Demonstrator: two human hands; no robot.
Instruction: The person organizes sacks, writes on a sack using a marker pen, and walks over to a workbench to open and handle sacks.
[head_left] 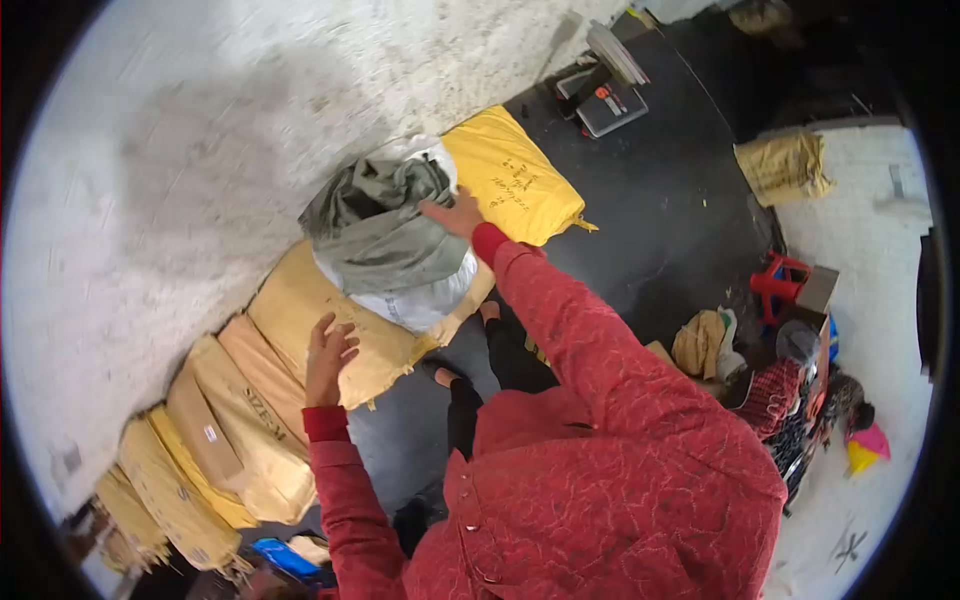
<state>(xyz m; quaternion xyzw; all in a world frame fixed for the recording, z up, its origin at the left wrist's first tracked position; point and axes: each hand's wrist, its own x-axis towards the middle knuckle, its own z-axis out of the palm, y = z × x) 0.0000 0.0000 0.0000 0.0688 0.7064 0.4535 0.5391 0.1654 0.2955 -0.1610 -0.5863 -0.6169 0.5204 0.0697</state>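
A person in a red crease-patterned jacket (590,490) leans over a row of packed sacks, the left hand (330,362) raised with its fingers loosely curled, parted and holding nothing, seen against a large tan woven sack (290,300); whether it touches the sack cannot be told. The right hand (458,213) reaches farther, laid at the right edge of a crumpled grey-green cloth (390,245), its fingers bent toward the fabric, though whether they grip it cannot be told. The cloth sits bunched in the mouth of a round white plastic sack (410,305), which rests on the tan sack, just beside a bright yellow sack (510,175) marked with black handwriting. Off to the left, a pale tan sack printed "SIZE:M" (262,440) lies beside a flat brown strip (200,425) along the foot of a stained off-white wall (220,150). Across the dark grey floor (650,240), a black case with clear edges (612,108) lies near that wall, a red plastic stool (778,285) shows at right, and a creased tan paper-like sack (785,168) sits by the far white wall (870,160)
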